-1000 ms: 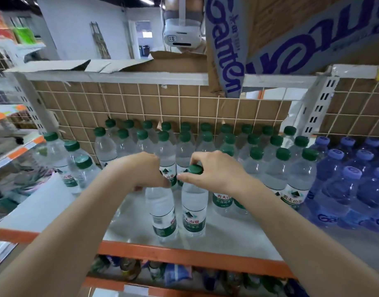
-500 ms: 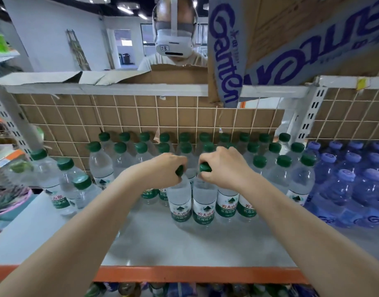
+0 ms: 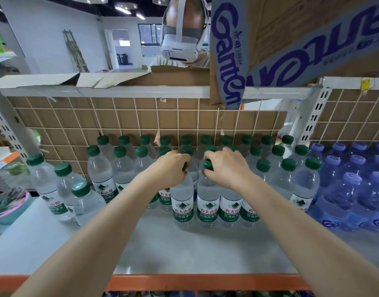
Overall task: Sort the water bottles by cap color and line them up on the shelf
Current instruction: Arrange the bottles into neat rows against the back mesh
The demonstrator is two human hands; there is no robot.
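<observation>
**Both hands on two green-capped bottles at shelf centre**

Left hand [image 3: 170, 168] grips the neck/cap of one green-cap bottle [image 3: 182, 202]; fingers curled round the top, cap mostly hidden, only a sliver of green showing at the hand's 3 o'clock edge. Right hand [image 3: 225, 168] grips the neighbouring green-cap bottle [image 3: 207, 202] the same way, thumb and fingers curled round the green cap [image 3: 208, 164]. The 2 bottles stand upright, touching side by side, bases on the grey shelf [image 3: 184, 249], approx centre frame.

At 12 o'clock from the hands: rows of green-cap bottles [image 3: 120, 166] against the wire grid backing [image 3: 128, 116]. At 3 o'clock of the held pair, more green-label bottles stand in the same front line, probably touching, though the right wrist hides the gap.

At 9 o'clock: 3 loose green-cap bottles [image 3: 62, 185], apart from the main block, near the shelf's left end.

At 3 o'clock, far right: blue-tinted bottles w/ lilac caps [image 3: 353, 185], packed together, just beside the green group.

At 1 o'clock above: cardboard box [image 3: 270, 35] w/ purple lettering on the upper shelf. At 12 o'clock behind the rack: a person wearing a white headset [image 3: 180, 46].
</observation>
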